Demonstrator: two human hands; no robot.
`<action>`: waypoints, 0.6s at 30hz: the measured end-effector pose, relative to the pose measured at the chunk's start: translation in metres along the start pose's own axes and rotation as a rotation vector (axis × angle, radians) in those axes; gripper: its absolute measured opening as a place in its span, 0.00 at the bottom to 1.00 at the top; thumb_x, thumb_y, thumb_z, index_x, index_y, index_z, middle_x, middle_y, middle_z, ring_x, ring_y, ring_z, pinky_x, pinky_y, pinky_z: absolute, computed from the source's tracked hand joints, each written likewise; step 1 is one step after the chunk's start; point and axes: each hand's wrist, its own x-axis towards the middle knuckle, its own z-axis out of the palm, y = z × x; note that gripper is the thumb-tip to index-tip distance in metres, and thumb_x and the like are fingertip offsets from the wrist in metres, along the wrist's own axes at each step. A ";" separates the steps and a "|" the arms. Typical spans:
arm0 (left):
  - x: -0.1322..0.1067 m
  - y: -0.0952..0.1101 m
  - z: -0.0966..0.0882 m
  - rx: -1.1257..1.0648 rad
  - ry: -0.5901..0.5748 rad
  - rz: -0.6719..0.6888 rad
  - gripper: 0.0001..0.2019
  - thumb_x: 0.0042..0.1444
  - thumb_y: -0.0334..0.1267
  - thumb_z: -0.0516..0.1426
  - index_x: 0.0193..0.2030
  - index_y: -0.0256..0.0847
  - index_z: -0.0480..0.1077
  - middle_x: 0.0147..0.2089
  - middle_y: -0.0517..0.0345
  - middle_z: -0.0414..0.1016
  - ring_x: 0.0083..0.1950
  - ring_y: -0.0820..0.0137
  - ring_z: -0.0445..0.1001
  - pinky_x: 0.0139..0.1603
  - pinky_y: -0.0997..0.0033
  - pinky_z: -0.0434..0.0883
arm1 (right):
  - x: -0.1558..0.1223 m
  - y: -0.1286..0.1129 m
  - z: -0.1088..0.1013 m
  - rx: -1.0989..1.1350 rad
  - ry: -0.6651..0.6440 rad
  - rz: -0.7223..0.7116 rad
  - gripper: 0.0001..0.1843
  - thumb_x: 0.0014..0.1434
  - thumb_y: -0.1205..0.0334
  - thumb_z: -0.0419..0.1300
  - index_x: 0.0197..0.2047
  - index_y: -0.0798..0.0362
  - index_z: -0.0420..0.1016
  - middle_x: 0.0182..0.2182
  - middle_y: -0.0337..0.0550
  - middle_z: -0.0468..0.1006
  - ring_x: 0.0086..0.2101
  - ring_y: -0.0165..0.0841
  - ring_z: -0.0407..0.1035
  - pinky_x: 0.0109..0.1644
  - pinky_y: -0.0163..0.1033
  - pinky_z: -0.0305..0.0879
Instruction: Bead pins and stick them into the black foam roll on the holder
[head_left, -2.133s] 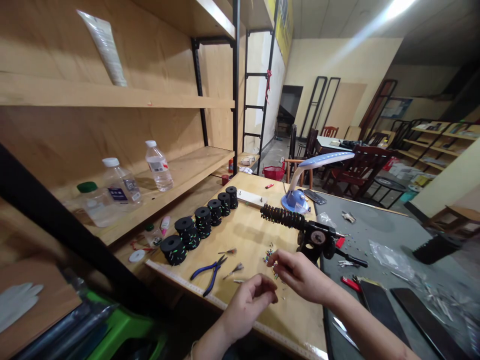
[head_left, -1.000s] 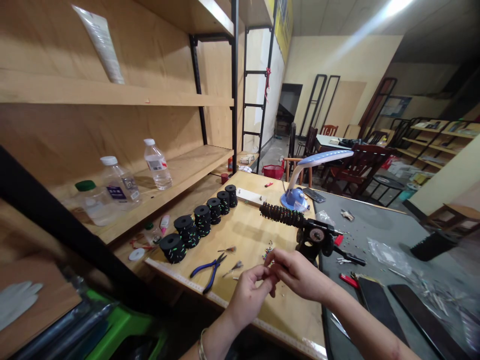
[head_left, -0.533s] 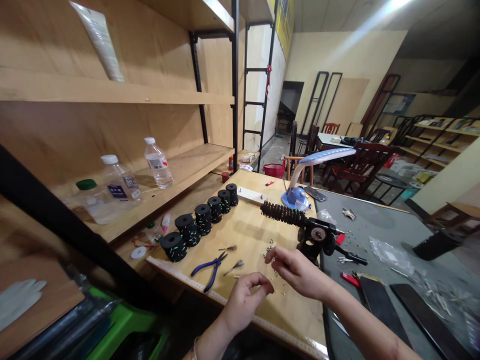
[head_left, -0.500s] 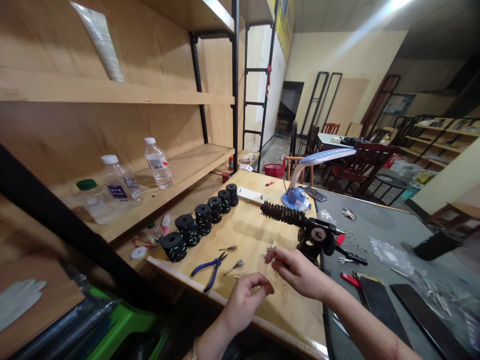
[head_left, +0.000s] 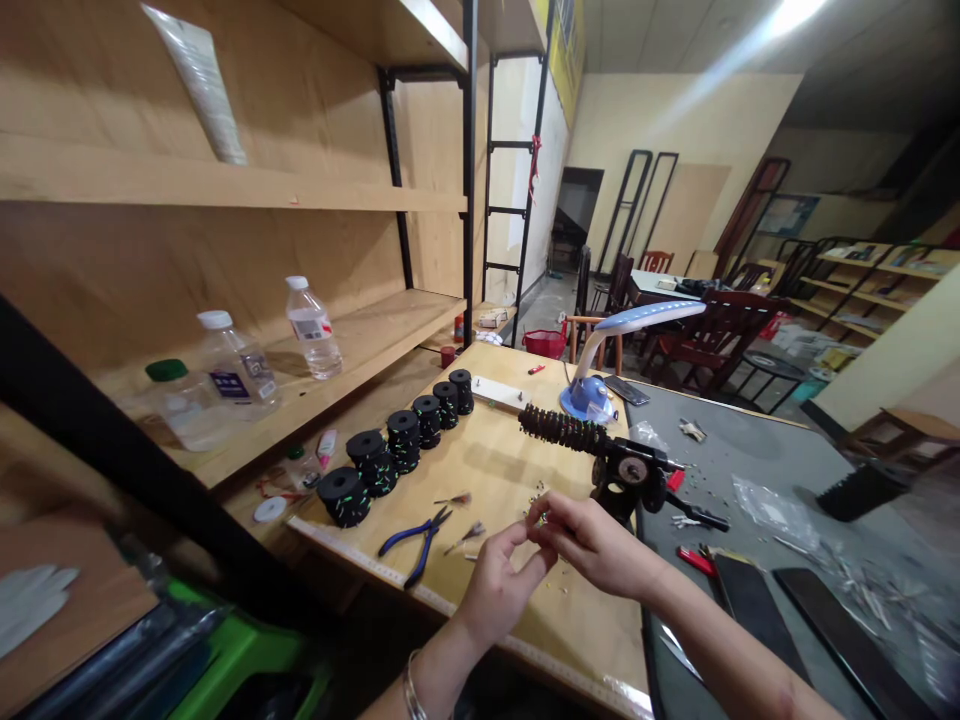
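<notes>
My left hand [head_left: 501, 580] and my right hand [head_left: 589, 540] meet over the front of the wooden table, fingertips touching. Both are closed in a pinch; whatever lies between the fingers is too small to make out. Small coloured beads [head_left: 536, 492] are scattered on the wood just beyond them. To the left lie blue-handled pliers [head_left: 420, 543] with their jaws apart, beside two small feathery tufts, one a grey tuft [head_left: 471, 535]. Behind my right hand stands a black clamp-like device [head_left: 630, 470] carrying a ridged black roll [head_left: 562, 428].
Several black spools [head_left: 343, 495] stand in a row along the table's left side. A blue desk lamp [head_left: 589, 398] stands at the back. Right, a grey mat [head_left: 742, 450] bears plastic bags, metal bits and dark flat cases. Wooden shelves [head_left: 360, 320] with bottles rise at left.
My left hand has moved up and right to meet my right hand; they were apart before. The fingertips now touch. The view has shifted slightly.
</notes>
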 end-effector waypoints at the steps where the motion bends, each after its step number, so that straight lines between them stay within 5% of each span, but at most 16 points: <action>1: 0.001 -0.001 0.001 0.000 0.007 0.004 0.09 0.55 0.37 0.58 0.39 0.34 0.76 0.37 0.52 0.78 0.43 0.62 0.73 0.47 0.68 0.67 | 0.000 0.000 0.000 -0.005 0.002 -0.002 0.07 0.63 0.64 0.50 0.41 0.52 0.68 0.27 0.39 0.76 0.26 0.28 0.68 0.30 0.30 0.61; 18: -0.016 -0.006 -0.013 0.034 -0.103 -0.146 0.06 0.55 0.35 0.57 0.30 0.37 0.72 0.30 0.56 0.73 0.34 0.69 0.68 0.39 0.71 0.64 | 0.001 0.006 0.004 -0.130 0.024 -0.008 0.08 0.60 0.69 0.49 0.41 0.52 0.67 0.22 0.33 0.67 0.23 0.27 0.58 0.28 0.30 0.54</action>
